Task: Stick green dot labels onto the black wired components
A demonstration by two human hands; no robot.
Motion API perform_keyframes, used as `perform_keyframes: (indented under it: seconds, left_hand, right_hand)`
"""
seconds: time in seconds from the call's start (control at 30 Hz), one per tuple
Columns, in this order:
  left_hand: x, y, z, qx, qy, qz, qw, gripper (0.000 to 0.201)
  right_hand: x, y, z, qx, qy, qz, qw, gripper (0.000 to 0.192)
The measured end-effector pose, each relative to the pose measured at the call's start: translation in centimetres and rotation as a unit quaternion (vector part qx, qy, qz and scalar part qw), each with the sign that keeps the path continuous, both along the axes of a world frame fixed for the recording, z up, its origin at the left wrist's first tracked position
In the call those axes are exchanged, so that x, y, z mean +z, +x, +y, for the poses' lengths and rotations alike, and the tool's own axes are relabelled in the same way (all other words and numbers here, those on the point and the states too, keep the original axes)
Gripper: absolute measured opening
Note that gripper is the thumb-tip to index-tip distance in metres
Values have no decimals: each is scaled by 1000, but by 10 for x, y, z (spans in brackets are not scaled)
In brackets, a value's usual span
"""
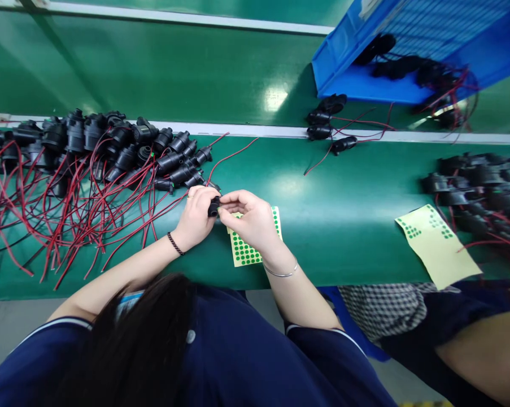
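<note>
My left hand (pixel 196 217) is closed around a small black pump (pixel 213 207), a cylindrical part whose end faces the right hand. Thumb and forefinger of my right hand (pixel 251 217) meet at that end of the pump, with a speck of green, like a round sticker, at the thumb tip. Partly hidden under the right hand lies a pale sheet of green dot stickers (pixel 247 252). Just left of my hands, a heap of similar black pumps (pixel 123 161) with long red and black wires (pixel 74 217) spreads over the green bench.
A blue crate (pixel 343 68) with more pumps stands at the back right. Several loose pumps (pixel 320 125) lie before it. Farther right are another pump pile (pixel 483 183), a mostly used sticker sheet (pixel 443 251) and a neighbouring person's arm (pixel 487 350).
</note>
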State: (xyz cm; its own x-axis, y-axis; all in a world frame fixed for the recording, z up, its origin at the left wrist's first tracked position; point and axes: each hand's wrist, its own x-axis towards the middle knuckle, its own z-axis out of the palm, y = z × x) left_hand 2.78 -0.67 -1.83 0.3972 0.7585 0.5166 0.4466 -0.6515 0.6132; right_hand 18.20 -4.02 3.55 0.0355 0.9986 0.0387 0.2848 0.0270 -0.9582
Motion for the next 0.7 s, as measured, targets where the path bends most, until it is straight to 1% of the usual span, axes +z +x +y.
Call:
perform_keyframes:
  seconds: [0.17, 0.27, 0.4, 0.57, 0.63, 0.7]
  left_hand:
    - [2, 1, -2, -8, -6, -9, 1000, 29]
    - [3, 3, -4, -5, -7, -19, 1000, 31]
    - [2, 4, -6, 10, -10, -46, 999, 37]
    - [2, 4, -7, -1, -24, -79, 997, 41]
    - [2, 4, -7, 2, -36, -90, 995, 40]
    - [3, 4, -6, 9, -35, -99, 994, 36]
  right_hand:
    - [-1, 2, 2, 2, -16, 2, 1000, 12]
    - [0, 3, 2, 3, -11, -3, 1000, 12]
    - [1, 4, 1, 18, 6, -8, 1000, 18]
    - [-2, 4, 0, 25, 14, -7, 1000, 19]
    - [-2, 3, -2, 17, 37, -7, 999, 18]
    - [0, 0, -4, -2, 85, -31, 996, 12]
